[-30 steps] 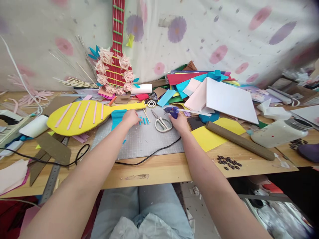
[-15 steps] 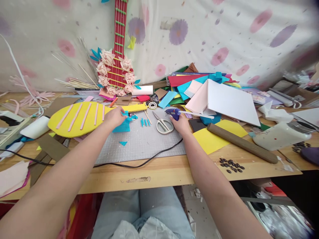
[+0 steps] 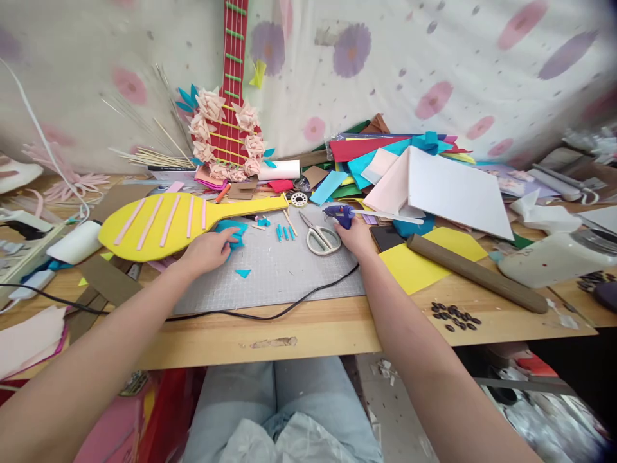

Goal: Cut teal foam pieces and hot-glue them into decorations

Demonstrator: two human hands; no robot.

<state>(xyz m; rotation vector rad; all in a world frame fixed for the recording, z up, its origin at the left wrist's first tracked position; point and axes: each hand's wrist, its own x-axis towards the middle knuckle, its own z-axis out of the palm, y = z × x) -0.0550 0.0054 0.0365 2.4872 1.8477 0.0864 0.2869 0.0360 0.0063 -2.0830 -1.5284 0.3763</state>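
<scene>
Bright, soft light; blurred, stretched edges

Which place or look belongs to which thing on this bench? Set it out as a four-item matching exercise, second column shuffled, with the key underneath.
Things
1. glue gun
2. scissors
3. yellow board
4. blue sheet

Descriptions
A. pale-handled, lying on the grey mat
B. touched by the left hand
C. held in the right hand
D. crossed by pink strips

Pairs: 1-C, 2-A, 3-D, 4-B
</scene>
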